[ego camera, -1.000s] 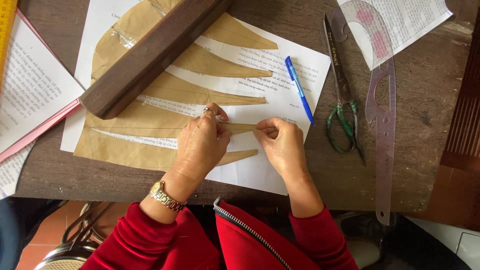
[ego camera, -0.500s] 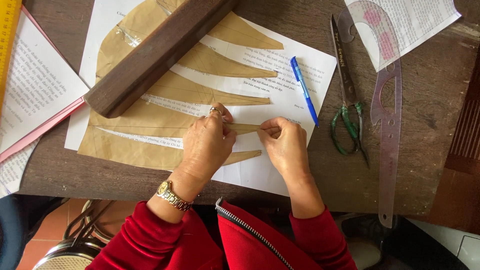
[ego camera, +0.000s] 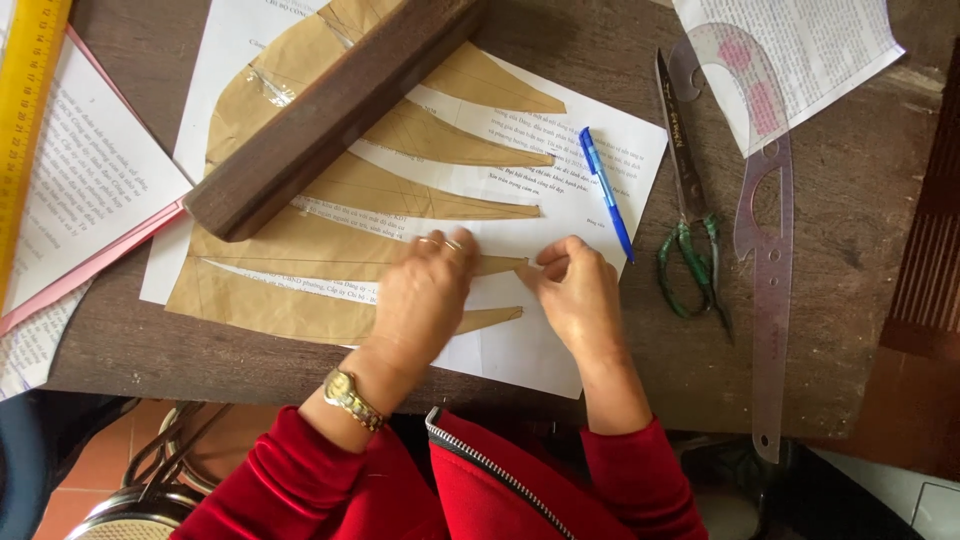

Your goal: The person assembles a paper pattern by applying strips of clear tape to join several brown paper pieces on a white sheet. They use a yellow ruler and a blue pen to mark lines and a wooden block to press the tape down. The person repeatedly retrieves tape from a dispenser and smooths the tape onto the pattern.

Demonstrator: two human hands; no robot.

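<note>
1. Pinching the pointed tip of one brown paper strip (ego camera: 500, 266) between thumb and forefinger, the right hand (ego camera: 580, 295) is resting just right of the strip's end, its other fingers curled loosely.

2. Pressing flat with fingers together, the left hand (ego camera: 425, 290) is lying on the same strip just left of the tip, holding the paper down against the white printed sheet (ego camera: 600, 160) beneath it; it is closed on nothing.

3. Fanning out across the white sheet is the slashed brown paper pattern (ego camera: 300, 250), its strips joined along the left edge and spreading apart toward the right, with white showing in the gaps between them.

4. Weighing down the upper left of the pattern is a dark wooden block (ego camera: 330, 115), lying diagonally across the strips.

5. Lying just right of the white sheet are a blue pen (ego camera: 605, 190), then green-handled scissors (ego camera: 690, 200), then a clear curved ruler (ego camera: 770, 260), all on the dark wooden table (ego camera: 850, 340).

6. Sitting well left of the pattern are a yellow ruler (ego camera: 25, 120) and more printed pages (ego camera: 90, 190).

7. Judging by the hands, the strip tip is being set in place; doing it well seems to call for the flat hand keeping the strip's root from shifting while the pinching fingers are guiding only the tip, so the gap to the neighbouring strip stays even and the paper lies without a buckle.
</note>
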